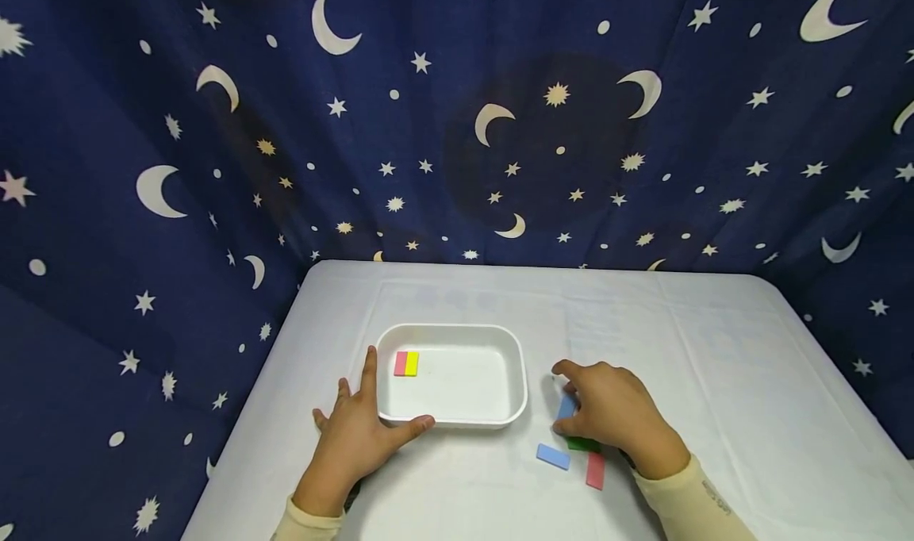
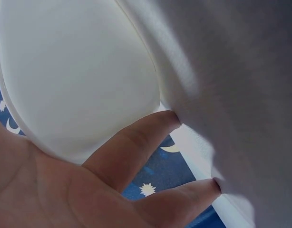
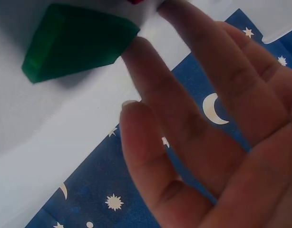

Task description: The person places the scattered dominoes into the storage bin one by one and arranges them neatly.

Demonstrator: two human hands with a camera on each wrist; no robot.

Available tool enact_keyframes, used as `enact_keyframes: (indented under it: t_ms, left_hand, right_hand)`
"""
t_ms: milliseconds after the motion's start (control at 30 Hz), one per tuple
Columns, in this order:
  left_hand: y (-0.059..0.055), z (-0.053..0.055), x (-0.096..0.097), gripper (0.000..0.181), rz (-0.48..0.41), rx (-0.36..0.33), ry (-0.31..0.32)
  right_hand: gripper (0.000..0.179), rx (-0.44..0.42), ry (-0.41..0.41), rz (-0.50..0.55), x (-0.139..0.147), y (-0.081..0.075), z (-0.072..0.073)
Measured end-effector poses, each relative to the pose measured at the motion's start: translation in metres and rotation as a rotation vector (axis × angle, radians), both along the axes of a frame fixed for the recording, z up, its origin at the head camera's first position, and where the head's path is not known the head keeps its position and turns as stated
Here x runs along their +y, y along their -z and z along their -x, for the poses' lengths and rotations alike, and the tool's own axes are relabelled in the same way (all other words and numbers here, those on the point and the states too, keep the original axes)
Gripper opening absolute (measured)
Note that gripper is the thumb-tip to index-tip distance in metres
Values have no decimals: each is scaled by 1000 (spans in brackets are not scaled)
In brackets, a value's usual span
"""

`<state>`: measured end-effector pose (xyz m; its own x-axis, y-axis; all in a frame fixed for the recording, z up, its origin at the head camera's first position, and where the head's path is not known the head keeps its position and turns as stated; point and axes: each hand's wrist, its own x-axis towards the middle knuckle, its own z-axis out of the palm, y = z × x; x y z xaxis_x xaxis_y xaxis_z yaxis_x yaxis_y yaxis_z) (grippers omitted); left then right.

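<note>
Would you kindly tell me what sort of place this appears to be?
Probably a small, curtained-off indoor tabletop set-up: a dark-blue fabric curtain printed with pale moons and stars hangs behind and beside a white cloth-covered table, which holds a shallow white rectangular tray with rounded corners.

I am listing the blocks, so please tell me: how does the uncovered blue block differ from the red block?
The blue block is light blue; the red block is pinkish red. The blue block lies mostly sideways, while the red block runs front to back. The red block meets or nearly meets the green block; bare white cloth separates the blue block from it. Both are flat oblongs on the cloth, outside the tray.
</note>
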<state>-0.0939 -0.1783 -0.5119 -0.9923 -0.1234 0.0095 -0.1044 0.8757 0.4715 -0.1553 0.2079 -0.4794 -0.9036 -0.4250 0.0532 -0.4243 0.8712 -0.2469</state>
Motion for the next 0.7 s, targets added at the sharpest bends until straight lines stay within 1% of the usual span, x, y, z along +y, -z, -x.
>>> enact_keyframes:
  t_ms: [133,433,700]
  left_hand:
    - [-2,0,-1,151,1,-7,-1]
    - [-3,-1,-1,151,-2,-18,-1]
    - [0,-1,0,151,-1,-9,0]
  right_hand:
    - [77,22,-7,-12,-1,2,1]
    - [74,16,0,-42,-4,1,-4]
    - [70,-14,10,-15,0,-1,-6]
